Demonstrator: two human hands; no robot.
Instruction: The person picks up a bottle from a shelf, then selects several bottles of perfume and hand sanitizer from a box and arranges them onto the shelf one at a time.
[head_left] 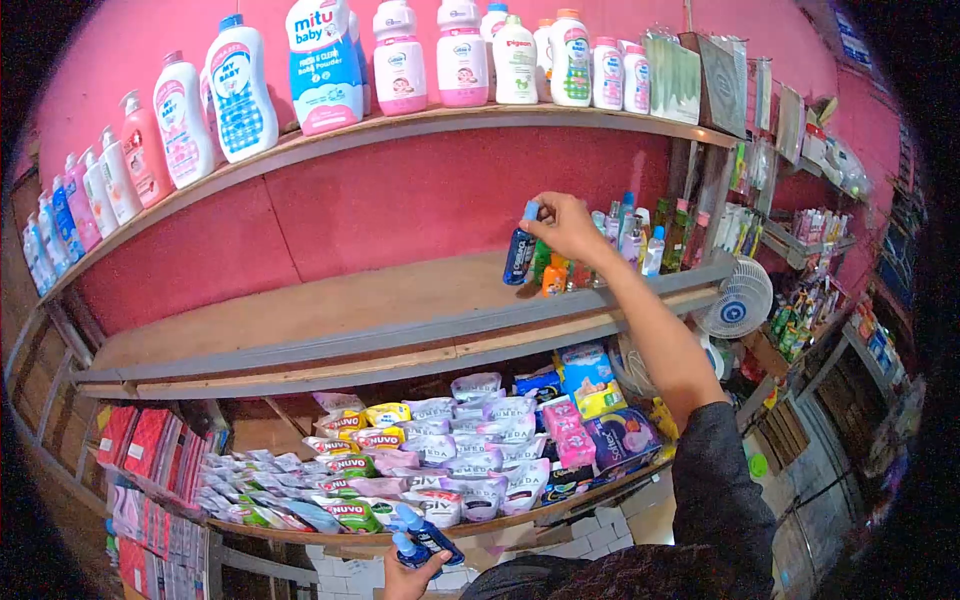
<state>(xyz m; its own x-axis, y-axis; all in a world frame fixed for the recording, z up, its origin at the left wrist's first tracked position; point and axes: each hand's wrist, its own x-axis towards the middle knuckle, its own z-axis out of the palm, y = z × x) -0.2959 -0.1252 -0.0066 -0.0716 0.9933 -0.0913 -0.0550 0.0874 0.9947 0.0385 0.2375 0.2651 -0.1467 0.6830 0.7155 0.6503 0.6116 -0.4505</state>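
Observation:
My right hand (568,228) pinches a small dark blue bottle (518,258) by its light blue cap, upright over the right part of the middle shelf (330,298). Right beside that bottle stand an orange bottle (554,276) and a green one, partly behind it. Low in the view, my left hand (408,580) is closed around two more dark blue bottles (436,541) with light blue caps. These are tilted, and their lower parts are hidden by the hand and the view's lower area.
Several small bottles (654,252) stand at the middle shelf's right end. Baby powder and lotion bottles (240,95) line the upper shelf (440,122). Below lie soap refill packs (470,440) and red boxes (155,445). A white fan (742,298) is at the right.

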